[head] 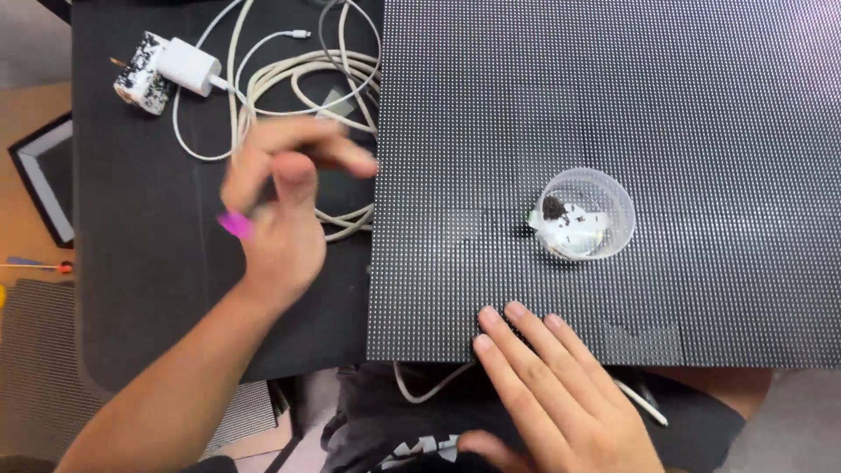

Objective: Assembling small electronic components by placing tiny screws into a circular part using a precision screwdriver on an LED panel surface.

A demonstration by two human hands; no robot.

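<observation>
Your right hand (561, 398) is lying flat, fingers spread, palm down on the near edge of the LED matrix panel (701, 131); it's pressing, not gripping anything. Your left hand (280, 210) is hovering over the dark surface (149, 263) just left of the panel, motion-blurred, fingers partly curled, pinching a small pink tool (235, 224). Can't tell what kind of tool.

The panel is sitting on the right side of the surface, its near edge overhanging toward your lap. It's looking like a rigid flat board, moderately heavy for its thickness, and the dotted face is probably fragile: the tiny emitters will be chipping off under sideways knocks. I'd be taking it by the bare edges, both hands, keeping it level.

A clear plastic cup (585, 213) is standing on the panel right of centre, holding a white scrap and dark bits. It's light and likely tipping easily, so any tilt of the panel is going to send it sliding.

White cables (298, 88) are coiling at the far left, touching the panel's left edge, with a white charger (188, 66) beside them. Soft and snag-prone.
</observation>
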